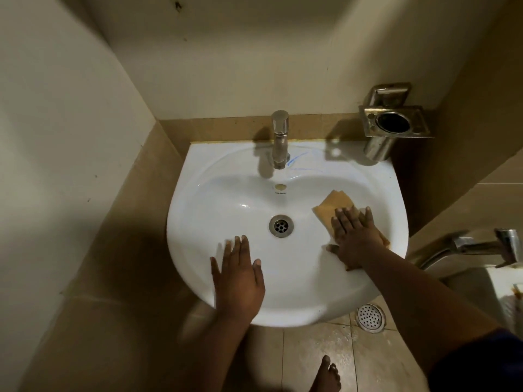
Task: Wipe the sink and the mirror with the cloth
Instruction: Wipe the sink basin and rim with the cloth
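Note:
A white wall-hung sink [215,190] fills the middle of the view, with a steel drain [281,225] at the bowl's bottom. An orange-tan cloth [332,206] lies on the bowl's right inner slope. My right hand [353,236] presses flat on the cloth with fingers spread, covering its lower half. My left hand [239,271] rests flat and empty on the sink's near-left rim, fingers apart. Blue marks [297,161] show on the sink ledge right of the tap. No mirror is in view.
A steel tap [280,140] stands at the sink's back centre. A metal wall holder [394,121] hangs at the back right. A second tap [481,246] and fixture sit at the right edge. Tiled walls close in on the left and right. A floor drain [370,317] and my bare foot [327,376] are below.

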